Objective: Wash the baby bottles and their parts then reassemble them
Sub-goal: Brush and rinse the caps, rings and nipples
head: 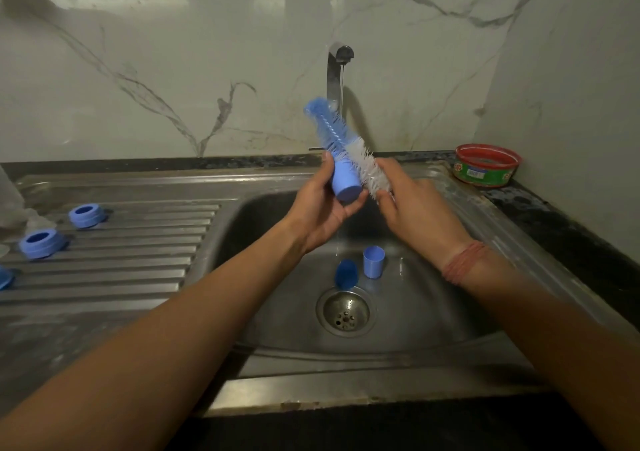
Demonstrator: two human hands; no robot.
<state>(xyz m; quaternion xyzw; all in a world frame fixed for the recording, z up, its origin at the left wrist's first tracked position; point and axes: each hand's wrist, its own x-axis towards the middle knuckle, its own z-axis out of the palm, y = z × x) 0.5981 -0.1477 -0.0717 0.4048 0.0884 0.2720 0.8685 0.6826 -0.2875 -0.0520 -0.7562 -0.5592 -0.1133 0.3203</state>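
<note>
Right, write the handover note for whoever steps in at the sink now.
Left hand: grips the blue cap, its closed end toward the camera.
Right hand: holds the bottle brush by its white bristles, brush lying against the cap.
Tap is running.
In the sink: two more blue caps, one on its side, one upright, near the drain.
On the drainboard: two blue rings, a third piece at the left edge.
Left: finish the caps, rinse; nothing is reassembled. No bottles in clear view.
</note>
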